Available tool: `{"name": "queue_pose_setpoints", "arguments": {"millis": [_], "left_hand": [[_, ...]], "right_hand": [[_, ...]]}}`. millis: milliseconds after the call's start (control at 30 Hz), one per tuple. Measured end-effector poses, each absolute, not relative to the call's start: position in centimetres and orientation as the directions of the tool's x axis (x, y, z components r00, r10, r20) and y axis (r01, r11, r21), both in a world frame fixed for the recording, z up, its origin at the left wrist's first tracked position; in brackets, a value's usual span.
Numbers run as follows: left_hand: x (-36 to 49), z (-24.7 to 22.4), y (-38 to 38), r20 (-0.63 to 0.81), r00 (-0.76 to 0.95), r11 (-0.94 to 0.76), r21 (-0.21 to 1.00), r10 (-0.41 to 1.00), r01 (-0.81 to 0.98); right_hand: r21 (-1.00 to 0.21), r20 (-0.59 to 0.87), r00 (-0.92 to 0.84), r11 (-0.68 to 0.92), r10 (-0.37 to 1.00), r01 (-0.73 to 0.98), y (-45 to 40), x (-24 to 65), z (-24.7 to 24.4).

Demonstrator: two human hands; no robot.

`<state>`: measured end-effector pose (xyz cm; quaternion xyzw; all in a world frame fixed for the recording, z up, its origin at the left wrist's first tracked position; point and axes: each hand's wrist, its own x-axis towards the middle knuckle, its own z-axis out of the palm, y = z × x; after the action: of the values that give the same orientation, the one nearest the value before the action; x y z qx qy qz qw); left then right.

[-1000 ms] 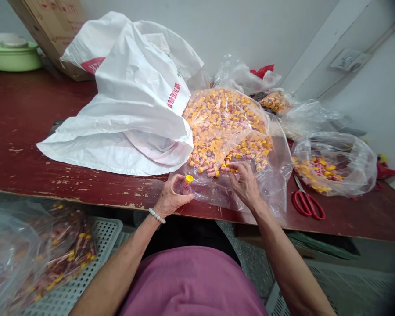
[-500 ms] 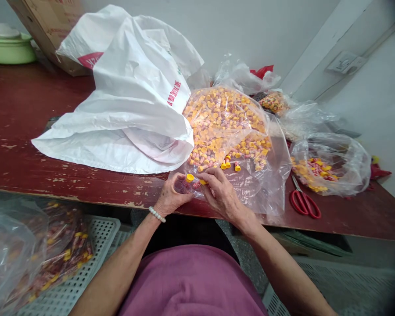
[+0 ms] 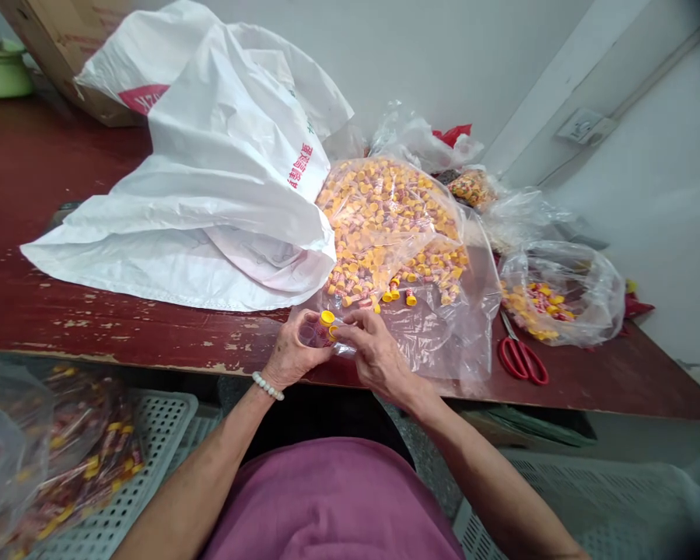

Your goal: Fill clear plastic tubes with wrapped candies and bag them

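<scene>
My left hand, with a pale bead bracelet at its wrist, curls round a clear plastic sleeve. A small yellow-capped tube stands at the sleeve's right side, cap up. Thumb and fingers of my right hand pinch a second yellow-capped tube right beside it; most of that piece is hidden. Just behind my hands, a large clear bag is full of such tubes with red-and-white printed bodies. A few loose tubes lie at its front.
A big white sack covers the table's left part. Red-handled scissors lie at right, near a smaller open bag holding yellow and red pieces. At lower left, filled bags rest in a pale plastic crate.
My right hand has brought its yellow-capped tube left, close against the one at my left hand. The whole view has shifted slightly.
</scene>
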<state>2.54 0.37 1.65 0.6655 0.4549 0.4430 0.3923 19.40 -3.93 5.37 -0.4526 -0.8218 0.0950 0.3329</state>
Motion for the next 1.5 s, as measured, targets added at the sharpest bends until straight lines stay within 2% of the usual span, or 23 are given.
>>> {"name": "queue_pose_setpoints", "arguments": {"millis": [100,200,267,333,600,833,900,967,1000,1067,1133,1267,1333,1433,1500], "left_hand": [[2.7,1.6,0.3,0.210,0.180,-0.248,0.943,0.961,0.223],[2.7,1.8,0.3,0.205,0.183,-0.241,0.949,0.961,0.203],[2.7,1.9,0.2,0.216,0.187,-0.255,0.943,0.958,0.216],[2.7,1.9,0.2,0.226,0.183,-0.266,0.936,0.957,0.231],[2.7,1.9,0.3,0.216,0.185,-0.263,0.921,0.959,0.288],[2.8,2.3,0.1,0.209,0.172,-0.249,0.931,0.963,0.267],[2.9,2.3,0.1,0.186,0.172,-0.224,0.945,0.967,0.238],[2.9,2.1,0.2,0.174,0.175,-0.211,0.952,0.969,0.222],[2.9,2.0,0.2,0.178,0.178,-0.216,0.950,0.968,0.226],[2.9,1.9,0.2,0.208,0.182,-0.250,0.935,0.961,0.250],[2.8,1.7,0.3,0.241,0.202,-0.290,0.919,0.949,0.266],[2.7,1.7,0.2,0.271,0.223,-0.326,0.908,0.936,0.264],[2.7,1.7,0.1,0.287,0.219,-0.340,0.904,0.932,0.261],[2.8,1.7,0.1,0.291,0.222,-0.340,0.913,0.930,0.227],[2.8,1.6,0.2,0.287,0.218,-0.333,0.918,0.933,0.214]], "right_hand": [[-0.501,0.484,-0.177,0.437,0.857,0.747,-1.7,22.5,5.0],[-0.436,0.470,0.147,0.084,0.870,0.896,1.4,27.4,3.9],[-0.365,0.450,0.235,-0.063,0.862,0.929,2.9,30.3,2.7],[-0.335,0.430,0.242,-0.095,0.870,0.937,3.6,32.1,1.7],[-0.343,0.395,0.136,0.008,0.909,0.939,2.6,30.7,0.8],[-0.470,0.413,0.282,-0.063,0.866,0.881,2.2,30.9,2.2],[-0.585,0.392,0.334,-0.047,0.857,0.809,1.0,29.7,3.4],[-0.771,0.310,0.317,0.042,0.896,0.635,-0.5,27.3,4.9],[-0.846,0.267,0.244,0.106,0.932,0.522,-1.3,25.8,5.7],[-0.896,0.239,0.066,0.194,0.969,0.400,-2.4,22.7,6.9],[-0.869,0.259,-0.064,0.262,0.964,0.420,-3.0,20.2,7.8],[-0.663,0.368,-0.201,0.407,0.908,0.628,-2.5,17.9,8.3],[-0.583,0.383,-0.258,0.449,0.887,0.677,-2.2,17.9,8.6],[-0.541,0.416,-0.309,0.506,0.855,0.672,-2.0,18.2,9.2],[-0.529,0.475,-0.277,0.522,0.835,0.669,-2.3,18.4,9.5]]}}
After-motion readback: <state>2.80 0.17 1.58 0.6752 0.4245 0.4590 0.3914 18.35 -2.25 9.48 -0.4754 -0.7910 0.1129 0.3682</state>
